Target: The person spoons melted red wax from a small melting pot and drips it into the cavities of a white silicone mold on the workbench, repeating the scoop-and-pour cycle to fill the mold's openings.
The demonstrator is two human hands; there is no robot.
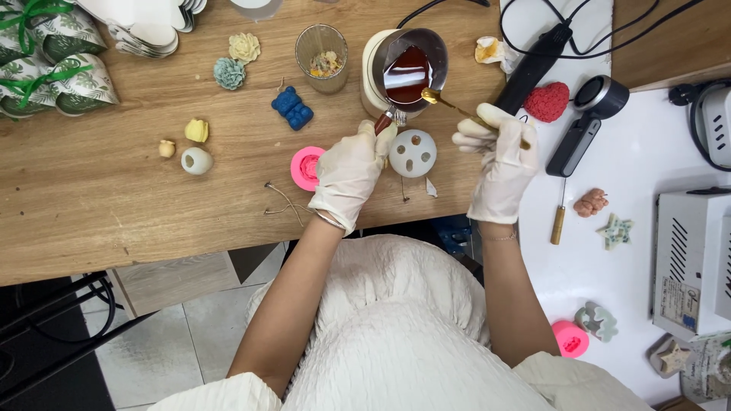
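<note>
So from my feed the wooden table (pixel 114 190) is pretty cluttered: a blue bear-shaped candle (pixel 292 107) and a glass jar (pixel 321 57) toward the far edge, a pink round mold (pixel 307 168) just beside my left hand (pixel 349 173), and a white round mold (pixel 413 153) sitting between both hands near the front edge. A red heart-shaped candle (pixel 547 101) sits at the right end by a black tool. The metal pitcher (pixel 405 70) stands at the far edge, shiny steel with dark red liquid inside. My gloved left hand is wrapped tight around its handle. The right hand (pixel 499 156) pinches a gold spoon (pixel 457 109), its bowl at the pitcher's rim.
</note>
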